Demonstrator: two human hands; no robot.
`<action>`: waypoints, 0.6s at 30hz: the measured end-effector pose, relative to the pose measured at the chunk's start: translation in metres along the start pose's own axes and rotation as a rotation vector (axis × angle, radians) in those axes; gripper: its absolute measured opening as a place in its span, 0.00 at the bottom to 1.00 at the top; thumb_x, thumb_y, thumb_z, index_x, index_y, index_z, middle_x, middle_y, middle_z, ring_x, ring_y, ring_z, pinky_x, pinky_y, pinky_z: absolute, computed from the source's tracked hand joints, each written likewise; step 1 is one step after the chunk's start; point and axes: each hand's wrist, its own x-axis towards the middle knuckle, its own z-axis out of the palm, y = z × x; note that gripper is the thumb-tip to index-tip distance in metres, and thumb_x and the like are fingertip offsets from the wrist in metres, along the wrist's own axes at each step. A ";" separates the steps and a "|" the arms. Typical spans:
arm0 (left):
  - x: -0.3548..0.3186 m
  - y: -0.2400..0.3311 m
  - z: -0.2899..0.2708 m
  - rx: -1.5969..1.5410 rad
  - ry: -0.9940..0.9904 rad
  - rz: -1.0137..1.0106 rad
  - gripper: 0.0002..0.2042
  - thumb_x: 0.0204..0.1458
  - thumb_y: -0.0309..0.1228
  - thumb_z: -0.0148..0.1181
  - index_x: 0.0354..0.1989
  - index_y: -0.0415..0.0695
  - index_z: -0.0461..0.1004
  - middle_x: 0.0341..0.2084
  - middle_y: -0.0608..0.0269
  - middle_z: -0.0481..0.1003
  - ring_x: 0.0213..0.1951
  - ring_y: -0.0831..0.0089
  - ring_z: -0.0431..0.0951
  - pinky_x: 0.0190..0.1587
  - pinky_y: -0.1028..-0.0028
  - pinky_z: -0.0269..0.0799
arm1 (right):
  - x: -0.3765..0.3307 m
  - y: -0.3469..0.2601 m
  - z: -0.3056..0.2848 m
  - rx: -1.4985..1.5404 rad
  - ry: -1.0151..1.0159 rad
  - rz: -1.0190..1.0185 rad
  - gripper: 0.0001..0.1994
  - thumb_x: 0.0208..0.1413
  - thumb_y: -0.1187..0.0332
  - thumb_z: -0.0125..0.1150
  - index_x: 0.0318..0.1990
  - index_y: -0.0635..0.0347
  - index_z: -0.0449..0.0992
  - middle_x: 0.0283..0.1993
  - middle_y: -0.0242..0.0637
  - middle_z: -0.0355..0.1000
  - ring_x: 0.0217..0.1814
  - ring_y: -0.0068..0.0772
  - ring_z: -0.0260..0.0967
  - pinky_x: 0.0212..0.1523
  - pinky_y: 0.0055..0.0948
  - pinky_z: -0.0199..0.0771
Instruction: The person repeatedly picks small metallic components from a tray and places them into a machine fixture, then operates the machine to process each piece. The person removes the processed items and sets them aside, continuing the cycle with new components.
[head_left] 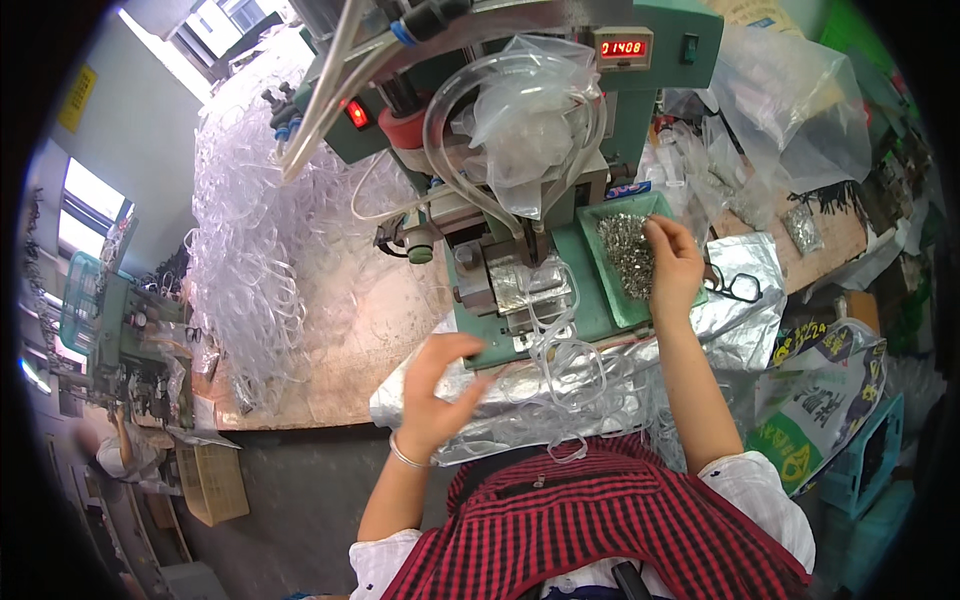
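The right hand [672, 262] reached into the green tray [600, 262] just right of the green press machine [520, 250], its fingers bent down into the heap of small metal parts [625, 250], seemingly pinching some, though the grip itself could not be told. The left hand [440, 385] hovered in front of the machine, fingers spread and curled, holding nothing, just left of the clear plastic frames [570, 365] lying on the foil-covered surface [740, 310]. To do this well, I judged she should pick one part only, cleanly, and keep the free hand near a frame, clear of the machine's head.
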 end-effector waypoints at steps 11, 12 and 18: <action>0.007 0.021 0.067 -0.301 -0.221 -0.213 0.14 0.54 0.31 0.68 0.48 0.40 0.80 0.36 0.59 0.77 0.35 0.68 0.77 0.39 0.73 0.74 | -0.025 -0.029 -0.045 -0.474 -0.143 -0.330 0.06 0.52 0.77 0.65 0.38 0.61 0.83 0.37 0.37 0.79 0.40 0.32 0.76 0.47 0.30 0.73; 0.006 0.024 0.059 -0.369 -0.272 -0.327 0.15 0.55 0.31 0.68 0.49 0.40 0.80 0.37 0.59 0.77 0.35 0.70 0.77 0.39 0.75 0.74 | -0.026 -0.032 -0.049 -0.460 -0.159 -0.306 0.06 0.52 0.77 0.65 0.38 0.61 0.83 0.37 0.36 0.79 0.40 0.32 0.76 0.47 0.29 0.73; 0.013 0.026 0.047 -0.695 -0.434 -0.644 0.18 0.57 0.23 0.65 0.56 0.37 0.75 0.50 0.60 0.77 0.50 0.72 0.79 0.52 0.72 0.75 | -0.034 -0.099 0.027 -0.113 -0.557 -0.087 0.12 0.51 0.76 0.66 0.44 0.64 0.79 0.38 0.32 0.79 0.43 0.23 0.75 0.49 0.27 0.74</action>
